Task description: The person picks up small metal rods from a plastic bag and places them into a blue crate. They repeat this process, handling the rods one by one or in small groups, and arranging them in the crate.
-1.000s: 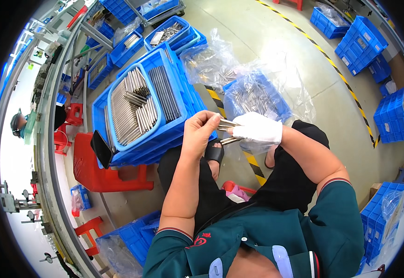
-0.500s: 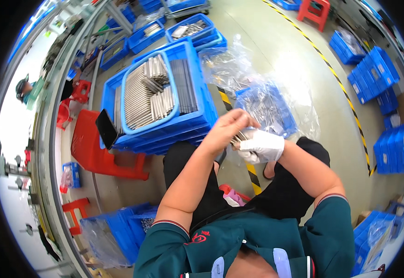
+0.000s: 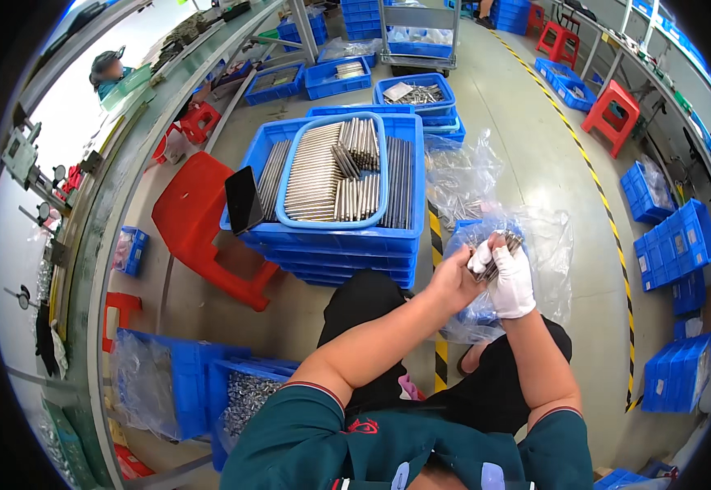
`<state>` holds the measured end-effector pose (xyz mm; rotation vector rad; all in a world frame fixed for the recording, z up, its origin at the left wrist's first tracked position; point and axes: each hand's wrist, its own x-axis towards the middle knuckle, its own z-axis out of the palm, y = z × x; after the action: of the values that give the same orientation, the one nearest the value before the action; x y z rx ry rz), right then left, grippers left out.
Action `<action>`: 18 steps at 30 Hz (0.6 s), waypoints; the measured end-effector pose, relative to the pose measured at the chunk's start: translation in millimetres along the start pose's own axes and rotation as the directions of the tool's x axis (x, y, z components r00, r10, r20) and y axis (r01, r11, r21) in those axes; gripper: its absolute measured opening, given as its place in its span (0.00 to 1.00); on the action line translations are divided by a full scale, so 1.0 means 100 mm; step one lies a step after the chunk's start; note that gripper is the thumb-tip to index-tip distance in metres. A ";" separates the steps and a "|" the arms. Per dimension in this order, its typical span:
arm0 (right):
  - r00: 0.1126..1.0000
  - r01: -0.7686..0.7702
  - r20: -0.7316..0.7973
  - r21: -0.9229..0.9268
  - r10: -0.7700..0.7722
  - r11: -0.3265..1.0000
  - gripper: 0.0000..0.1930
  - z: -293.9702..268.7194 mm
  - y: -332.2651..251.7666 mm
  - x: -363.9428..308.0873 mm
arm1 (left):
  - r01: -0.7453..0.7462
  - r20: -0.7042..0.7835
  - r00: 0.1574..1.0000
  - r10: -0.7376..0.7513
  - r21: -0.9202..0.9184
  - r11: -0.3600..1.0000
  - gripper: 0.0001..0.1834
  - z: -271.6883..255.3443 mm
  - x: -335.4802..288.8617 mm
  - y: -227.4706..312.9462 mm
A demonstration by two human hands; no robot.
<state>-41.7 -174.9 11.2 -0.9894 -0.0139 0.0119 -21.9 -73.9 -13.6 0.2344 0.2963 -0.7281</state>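
Observation:
My bare left hand [image 3: 453, 280] is closed at one side of a bunch of short metal rods [image 3: 484, 271]. My right hand [image 3: 513, 283], in a white glove, wraps round the same bunch, with rod ends sticking out above its fingers. The palms hide much of the bunch. Beneath my hands is a blue bin [image 3: 479, 309], lined with clear plastic and mostly covered by my hands. Left of them, a light-blue-rimmed tray [image 3: 290, 214] packed with rows of silver rods [image 3: 315, 175] rests on stacked blue crates [image 3: 331, 249].
A black phone [image 3: 243, 200] leans at the crates' left corner, beside a red stool [image 3: 200, 220]. Clear plastic sheeting [image 3: 466, 175] lies on the floor past the bin. More blue bins [image 3: 417, 94] stand farther back, and a metal-framed workbench [image 3: 119, 204] runs along the left.
The view has shifted, so the crates sit farther right and lower. My hands have moved out over the blue bin, and the bunch of rods now shows between them.

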 end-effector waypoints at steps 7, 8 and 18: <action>0.973 0.163 -0.144 -0.138 -0.182 0.977 0.09 0.18 0.09 0.12 | -0.024 -0.106 0.994 0.020 -0.031 0.999 0.20 -0.07 0.14 -0.04; 0.976 0.140 -0.145 -0.133 -0.160 0.981 0.09 0.15 0.10 0.13 | -0.021 -0.114 0.993 0.023 0.015 1.000 0.20 -0.13 0.16 -0.05; 0.960 0.125 -0.197 -0.345 -0.202 0.930 0.10 0.13 0.17 0.11 | -0.331 0.130 0.933 0.336 0.677 0.657 0.14 -0.50 0.20 0.04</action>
<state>-30.6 -154.4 4.1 -1.3182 0.1169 -0.2676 -14.0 -68.0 -66.6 0.9911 -0.0383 -0.4357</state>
